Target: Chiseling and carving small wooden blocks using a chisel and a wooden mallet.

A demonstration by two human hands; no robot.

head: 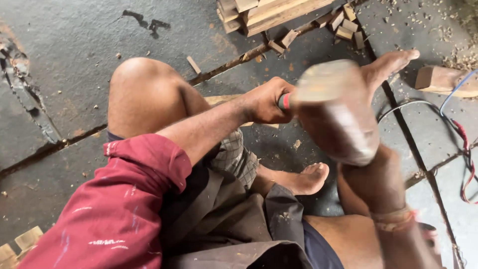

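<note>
I sit on a dark concrete floor with my legs folded. My left hand (266,101) is closed around a red-handled tool (284,101), whose tip is hidden. My right hand (371,172) comes up from the lower right and grips a wooden mallet (334,107), which is blurred by motion just right of the tool's handle. A pale wooden piece (217,99) lies on the floor under my left forearm, mostly covered by it. My bare feet (303,179) rest near it.
A stack of wooden planks (269,12) and several small offcuts (343,25) lie at the top. A wooden block (440,79) sits at the right beside red and blue wires (465,144). Wood chips are scattered over the floor; grooves cross it.
</note>
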